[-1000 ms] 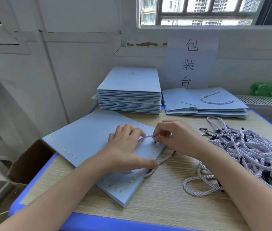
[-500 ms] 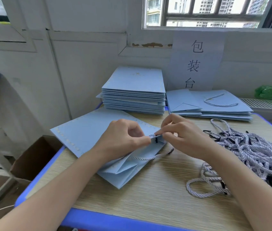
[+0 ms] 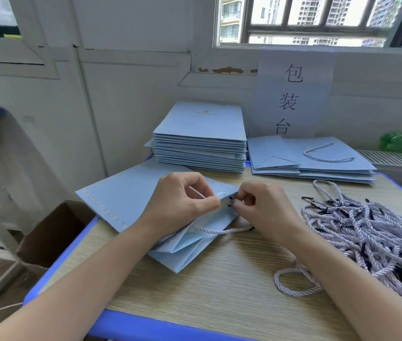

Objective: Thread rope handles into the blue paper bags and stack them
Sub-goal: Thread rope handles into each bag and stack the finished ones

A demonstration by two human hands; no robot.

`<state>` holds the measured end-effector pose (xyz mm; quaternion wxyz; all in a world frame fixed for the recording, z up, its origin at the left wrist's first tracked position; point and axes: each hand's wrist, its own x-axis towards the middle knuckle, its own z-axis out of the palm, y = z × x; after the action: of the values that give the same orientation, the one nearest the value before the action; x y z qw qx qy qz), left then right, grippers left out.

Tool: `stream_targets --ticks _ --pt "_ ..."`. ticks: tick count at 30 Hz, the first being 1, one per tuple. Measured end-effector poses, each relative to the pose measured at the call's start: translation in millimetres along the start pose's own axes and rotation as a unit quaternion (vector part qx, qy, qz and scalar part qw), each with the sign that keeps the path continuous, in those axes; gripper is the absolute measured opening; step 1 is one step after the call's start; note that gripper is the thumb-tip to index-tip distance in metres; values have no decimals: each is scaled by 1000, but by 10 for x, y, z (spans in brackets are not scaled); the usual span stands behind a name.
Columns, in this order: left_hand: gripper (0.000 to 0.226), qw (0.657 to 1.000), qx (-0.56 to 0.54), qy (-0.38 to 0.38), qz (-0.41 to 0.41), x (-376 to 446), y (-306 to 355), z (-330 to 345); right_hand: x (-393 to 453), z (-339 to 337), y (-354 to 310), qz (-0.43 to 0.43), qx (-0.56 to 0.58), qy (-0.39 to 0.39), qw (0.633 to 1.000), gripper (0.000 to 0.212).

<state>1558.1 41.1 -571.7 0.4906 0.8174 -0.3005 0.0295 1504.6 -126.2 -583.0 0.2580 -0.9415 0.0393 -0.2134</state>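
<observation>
At the table's middle, your left hand (image 3: 182, 205) pinches the blue bag (image 3: 126, 200) at its top edge while your right hand (image 3: 266, 207) pinches the rope (image 3: 222, 231); paper creases easily, so hold near the holes.

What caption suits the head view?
Both hands thread a rope into a blue bag.

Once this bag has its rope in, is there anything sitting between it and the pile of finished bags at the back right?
Nothing visible blocks that path. Between the bag in both hands and the finished pile lies only bare tabletop. The loose ropes lie to the right of that line.
</observation>
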Motion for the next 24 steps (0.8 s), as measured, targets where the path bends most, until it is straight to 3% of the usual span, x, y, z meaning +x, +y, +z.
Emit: stream_targets --ticks 4,9,12,14,16,19,22,24 --pt "26 995 95 -19 33 25 -60 2 -14 -265 -2 7 39 -84 996 17" --pt "41 993 97 -50 37 41 -73 -13 64 -452 163 73 -80 43 993 13" --pt "58 979 105 -173 29 21 -65 -113 66 -382 277 112 -190 43 974 16" --pt "72 952 134 -274 32 -15 -84 -177 68 -398 318 124 -188 39 974 22" --pt "80 936 161 -308 55 -40 -102 -190 72 -424 321 108 -144 21 983 24" --pt "60 949 162 -235 138 -19 -141 -179 53 -429 220 34 -26 -27 999 9" --pt "21 952 146 -91 252 -3 -163 -158 19 -435 125 -12 -5 -104 995 38" --pt "13 938 155 32 309 -25 -130 -124 10 -449 110 -20 -16 -123 992 46"
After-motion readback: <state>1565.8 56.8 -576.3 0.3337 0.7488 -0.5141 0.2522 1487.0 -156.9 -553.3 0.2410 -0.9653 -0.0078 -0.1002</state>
